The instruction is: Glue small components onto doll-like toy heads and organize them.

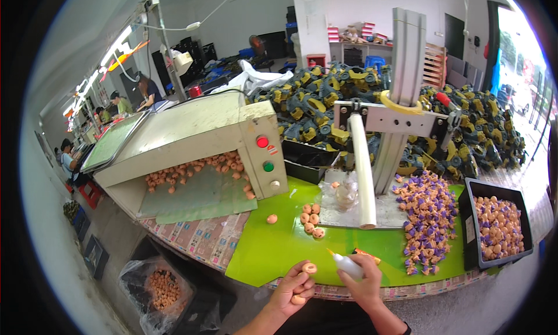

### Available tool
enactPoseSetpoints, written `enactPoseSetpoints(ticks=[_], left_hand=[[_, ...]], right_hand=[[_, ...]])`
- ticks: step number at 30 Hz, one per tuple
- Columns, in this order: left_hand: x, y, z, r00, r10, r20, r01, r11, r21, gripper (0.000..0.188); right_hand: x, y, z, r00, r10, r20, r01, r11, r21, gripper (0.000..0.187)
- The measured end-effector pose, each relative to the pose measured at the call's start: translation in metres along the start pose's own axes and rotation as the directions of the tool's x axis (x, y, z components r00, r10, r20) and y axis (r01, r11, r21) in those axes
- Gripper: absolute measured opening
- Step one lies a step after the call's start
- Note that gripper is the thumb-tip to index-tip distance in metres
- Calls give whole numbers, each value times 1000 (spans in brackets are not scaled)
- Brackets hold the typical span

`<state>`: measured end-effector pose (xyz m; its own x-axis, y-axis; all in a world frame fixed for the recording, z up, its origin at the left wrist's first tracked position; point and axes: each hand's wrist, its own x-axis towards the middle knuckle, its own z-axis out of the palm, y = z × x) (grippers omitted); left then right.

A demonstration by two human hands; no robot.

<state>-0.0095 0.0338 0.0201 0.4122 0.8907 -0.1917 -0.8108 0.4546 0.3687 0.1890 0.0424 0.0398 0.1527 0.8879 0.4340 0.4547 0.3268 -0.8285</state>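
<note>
My left hand (283,289) is closed around several small peach-coloured round doll-head pieces. One of these, a doll-head piece (309,268) with a dark opening facing up, is pinched between thumb and forefinger. My right hand (366,284) grips a white squeeze bottle (349,267), whose thin yellow nozzle (331,252) points up and left, apart from the pinched piece. Just beyond the bottle lies a small orange-and-black packet (367,255). A cluster of round heads (311,219) sits on the green sheet (256,256), and a single head (271,219) lies left of it.
A lever press (365,178) stands ahead on a metal plate. To its right spreads a pile of peach-and-purple figure pieces (429,224), beside a black bin (468,219) of finished-looking pieces. A box-shaped machine (258,152) holds more heads. Lower left is a plastic bag (132,280). Toy vehicles (319,102) heap behind.
</note>
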Motion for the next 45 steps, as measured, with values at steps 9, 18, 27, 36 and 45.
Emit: enactPoseSetpoints(ticks=[9, 18, 27, 36, 45], left_hand=[[-13, 3, 26, 998, -60, -35, 44, 934, -355, 9], [-18, -9, 32, 980, -186, -66, 149, 918, -368, 13], [-14, -21, 39, 969, -245, -15, 234, 941, -243, 14], [-15, -32, 54, 956, -144, -256, 185, 972, 144, 16], [-12, -39, 26, 991, -134, 7, 124, 936, 330, 30]], right_hand=[[6, 14, 24, 992, 77, 96, -82, 996, 41, 37], [67, 49, -89, 985, -151, -80, 60, 743, -667, 30], [88, 86, -91, 996, -86, -14, 41, 611, -791, 10], [30, -16, -80, 947, 156, 279, -158, 987, -18, 18], [-5, -30, -52, 937, 125, 325, -197, 960, 197, 20]])
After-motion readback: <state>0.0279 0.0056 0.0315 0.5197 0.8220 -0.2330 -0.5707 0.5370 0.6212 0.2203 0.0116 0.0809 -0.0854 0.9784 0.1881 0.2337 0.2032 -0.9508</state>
